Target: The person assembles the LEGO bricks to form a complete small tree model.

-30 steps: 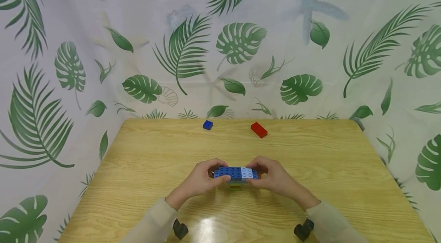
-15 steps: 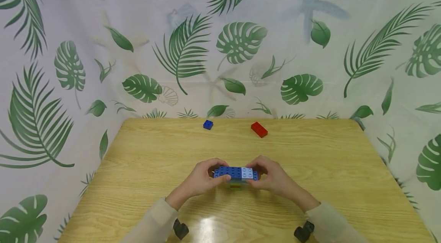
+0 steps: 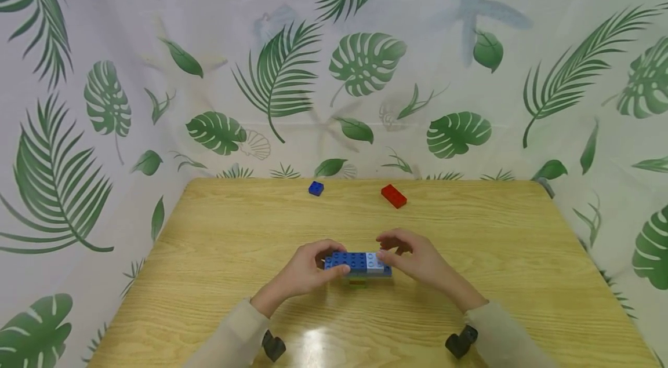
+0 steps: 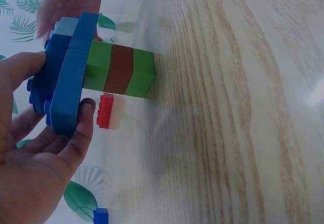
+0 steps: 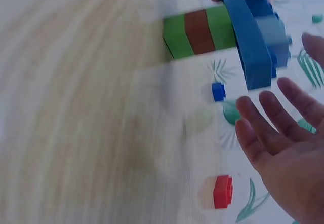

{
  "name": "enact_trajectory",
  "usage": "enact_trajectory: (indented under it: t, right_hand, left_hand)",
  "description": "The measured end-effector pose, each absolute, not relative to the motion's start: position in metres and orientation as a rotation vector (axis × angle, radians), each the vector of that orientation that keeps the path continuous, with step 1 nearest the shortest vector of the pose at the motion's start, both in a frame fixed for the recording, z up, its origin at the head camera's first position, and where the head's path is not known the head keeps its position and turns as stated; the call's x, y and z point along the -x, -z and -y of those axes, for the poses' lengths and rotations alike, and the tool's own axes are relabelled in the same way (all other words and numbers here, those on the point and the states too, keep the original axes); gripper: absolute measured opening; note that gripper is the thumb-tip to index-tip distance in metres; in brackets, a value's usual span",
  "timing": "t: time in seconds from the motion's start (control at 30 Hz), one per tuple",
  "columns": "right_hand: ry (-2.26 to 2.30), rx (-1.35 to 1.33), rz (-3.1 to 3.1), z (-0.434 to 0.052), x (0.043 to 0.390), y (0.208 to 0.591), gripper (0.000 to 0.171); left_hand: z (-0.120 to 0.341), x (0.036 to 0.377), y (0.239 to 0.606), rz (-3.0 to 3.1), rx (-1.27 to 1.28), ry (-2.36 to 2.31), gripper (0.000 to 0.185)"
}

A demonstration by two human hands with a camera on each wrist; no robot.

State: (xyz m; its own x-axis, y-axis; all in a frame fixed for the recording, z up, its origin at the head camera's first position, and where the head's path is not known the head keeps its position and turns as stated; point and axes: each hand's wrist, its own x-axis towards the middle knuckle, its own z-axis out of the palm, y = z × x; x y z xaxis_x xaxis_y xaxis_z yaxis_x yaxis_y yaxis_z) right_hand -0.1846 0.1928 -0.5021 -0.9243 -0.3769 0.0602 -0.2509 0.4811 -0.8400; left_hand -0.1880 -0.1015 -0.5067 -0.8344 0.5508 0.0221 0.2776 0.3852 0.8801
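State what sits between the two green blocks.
A brown block sits between the upper green block and lower green block, plain in both wrist views.

The person wore a light garment, of which two long sleeves were seen. The left sleeve (image 3: 229, 330) and the right sleeve (image 3: 501, 327) were of a pale cream or beige colour, plain, with soft folds, and each one ended near the wrist. The left hand (image 3: 308, 268) and the right hand (image 3: 420, 261) were bare. Inside each cuff sat a small black device, the left one (image 3: 273, 346) and the right one (image 3: 461, 342), both compact and rather angular in shape.
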Motion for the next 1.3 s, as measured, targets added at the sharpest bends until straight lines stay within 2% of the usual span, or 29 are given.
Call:
enact_trajectory:
  t: [0.23, 0.6, 1.0, 1.3]
  right_hand:
    - [1.437, 0.41, -2.793, -0.204, 0.218, 0.509, 0.042]
    - [1.43, 0.172, -2.9, -0.214, 0.262, 0.53, 0.055]
    - [1.386, -0.016, -2.931, -0.217, 0.291, 0.561, 0.062]
    - [1.346, -0.084, -3.046, -0.213, 0.304, 0.572, 0.056]
  left_hand:
    - [0.102, 0.189, 0.506, -2.395, -0.758, -1.399, 0.035]
    - [0.104, 0.189, 0.506, -2.388, -0.754, -1.39, 0.039]
    - [0.103, 0.188, 0.509, -2.319, -0.737, -1.452, 0.04]
    - [0.104, 0.189, 0.511, -2.337, -0.763, -1.452, 0.04]
